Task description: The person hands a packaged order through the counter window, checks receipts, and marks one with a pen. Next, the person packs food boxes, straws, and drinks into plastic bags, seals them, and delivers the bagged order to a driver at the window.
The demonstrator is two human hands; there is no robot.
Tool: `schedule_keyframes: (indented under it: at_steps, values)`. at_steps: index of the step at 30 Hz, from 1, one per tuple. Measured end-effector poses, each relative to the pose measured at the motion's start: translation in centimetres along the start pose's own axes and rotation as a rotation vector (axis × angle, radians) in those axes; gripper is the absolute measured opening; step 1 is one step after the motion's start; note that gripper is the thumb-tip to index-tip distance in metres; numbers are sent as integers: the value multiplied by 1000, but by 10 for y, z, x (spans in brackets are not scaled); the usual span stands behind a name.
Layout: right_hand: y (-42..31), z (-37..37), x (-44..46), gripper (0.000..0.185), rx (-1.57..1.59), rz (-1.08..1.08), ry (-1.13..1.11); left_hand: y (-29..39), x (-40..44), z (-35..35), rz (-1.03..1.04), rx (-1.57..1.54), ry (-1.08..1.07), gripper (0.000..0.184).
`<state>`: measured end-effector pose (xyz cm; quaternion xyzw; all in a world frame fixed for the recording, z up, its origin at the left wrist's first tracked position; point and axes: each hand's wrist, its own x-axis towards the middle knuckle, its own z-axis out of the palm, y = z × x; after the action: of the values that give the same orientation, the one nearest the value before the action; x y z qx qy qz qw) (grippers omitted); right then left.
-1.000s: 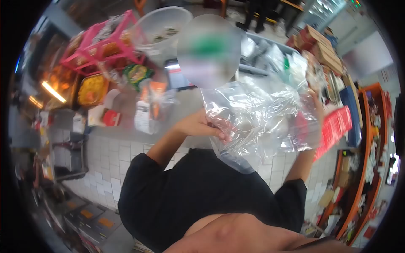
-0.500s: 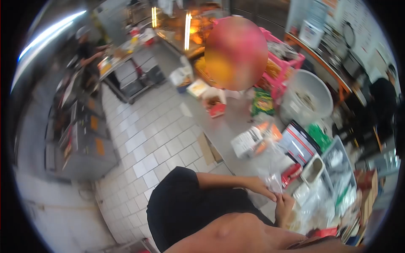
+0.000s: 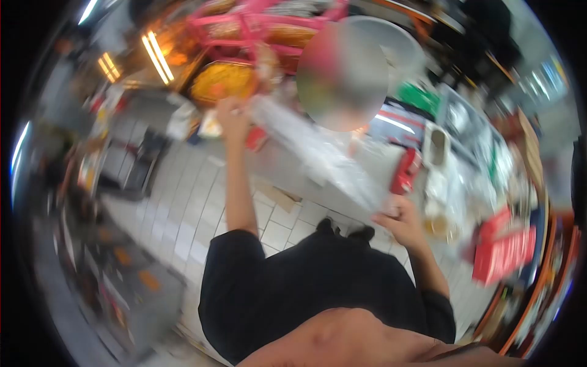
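A pink rack (image 3: 251, 30) stands beyond yellow food (image 3: 221, 81) — a red box (image 3: 506, 255) sits far right.

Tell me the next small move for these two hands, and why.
Probably ease the left hand in toward the right hand, letting the clear plastic slacken. It stretches long and slantwise between the hands, and its far end appears close to the yellow food, which it might brush; blur hides how the left hand grips it.
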<state>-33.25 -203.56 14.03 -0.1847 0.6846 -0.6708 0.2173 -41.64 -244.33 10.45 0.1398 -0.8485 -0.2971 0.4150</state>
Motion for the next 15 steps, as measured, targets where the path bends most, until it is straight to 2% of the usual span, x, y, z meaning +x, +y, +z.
schedule_keyframes:
  at_steps: [1,3,5,6,7,9,11,13,15]
  values:
    - [-7,0,-2,8,-404,-56,-59,15,1,8,119,26,30,29]
    - [-17,-8,7,5,-360,-131,107,88,-17,8,366,-67,-87,26]
    - [-25,-25,14,15,-260,-171,101,148,-66,22,619,-255,-298,35]
    - [-22,-38,15,18,-313,-154,13,163,-89,31,751,-376,-489,39]
    - [-18,-51,11,22,-356,-123,-84,159,-107,50,677,-426,-609,36]
    - [-33,-74,-5,24,-610,-42,173,139,-148,96,529,-493,-846,28]
    - [-38,-108,-24,31,-870,-68,464,148,-165,113,-126,-722,-1153,19]
    - [2,-145,-61,44,-1100,-180,772,151,-185,121,-546,-826,-1252,13]
    - [57,-157,-87,61,-1296,283,686,156,-207,129,-688,-898,-1138,7]
